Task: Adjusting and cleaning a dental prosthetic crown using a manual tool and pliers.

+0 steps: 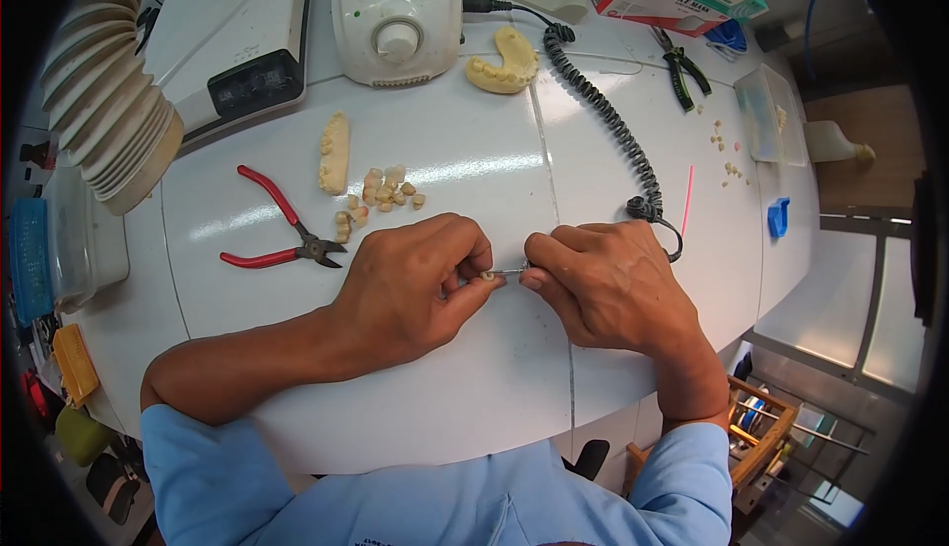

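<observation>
As seen from above, looking down past light-blue sleeves, two bare hands meet over a white tabletop (pixel 474 388), just short of touching each other. The left hand (pixel 420 274) pinches a small pale tooth-shaped piece (pixel 487 276) between thumb and fingertips, the other fingers curled in. The right hand (pixel 618 284) grips a slim metal tool (pixel 511 271), most of it hidden in the closed fingers; its thin tip points left and reaches the piece, though whether they touch is too small to tell. Behind the left hand lies a loose cluster of similar tooth-shaped pieces (pixel 386 190), with a straight pale cast (pixel 334 154) beside it, and to the left are red-handled cutters (pixel 297 245) with their handles spread. A black coiled cord (pixel 616 121) runs from a white box with a round knob (pixel 397 40) down toward the right hand. Near the box sits a horseshoe-shaped cast (pixel 506 70). Farther right are a thin pink stick (pixel 688 200), black-and-green pliers (pixel 682 74) and a small blue tray (pixel 779 218). A ribbed beige hose (pixel 104 91) hangs at upper left.
</observation>
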The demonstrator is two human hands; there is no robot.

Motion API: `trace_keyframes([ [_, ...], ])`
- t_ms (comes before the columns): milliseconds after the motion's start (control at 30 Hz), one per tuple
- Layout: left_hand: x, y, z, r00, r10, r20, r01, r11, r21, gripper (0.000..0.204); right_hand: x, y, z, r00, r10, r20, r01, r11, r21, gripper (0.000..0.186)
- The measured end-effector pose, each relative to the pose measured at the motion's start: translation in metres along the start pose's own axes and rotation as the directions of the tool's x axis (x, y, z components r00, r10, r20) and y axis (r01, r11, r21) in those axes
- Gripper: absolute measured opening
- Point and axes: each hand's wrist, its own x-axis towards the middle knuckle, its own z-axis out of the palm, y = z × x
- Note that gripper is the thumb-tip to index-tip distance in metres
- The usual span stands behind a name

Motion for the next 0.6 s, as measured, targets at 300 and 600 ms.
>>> trace_keyframes([
  [300,0.0001,0.0002,-0.0005,1.000,0.011,0.001,-0.011,1.000,0.004,0.022,-0.0001,-0.0001,-0.0003,1.000,-0.010,-0.003,0.010,1.000,0.003,0.030],
  [600,0.0000,0.0001,-0.0001,1.000,0.016,-0.001,-0.016,1.000,0.000,0.022,-0.0001,0.0005,-0.0002,1.000,-0.014,-0.008,0.014,1.000,0.004,0.029],
])
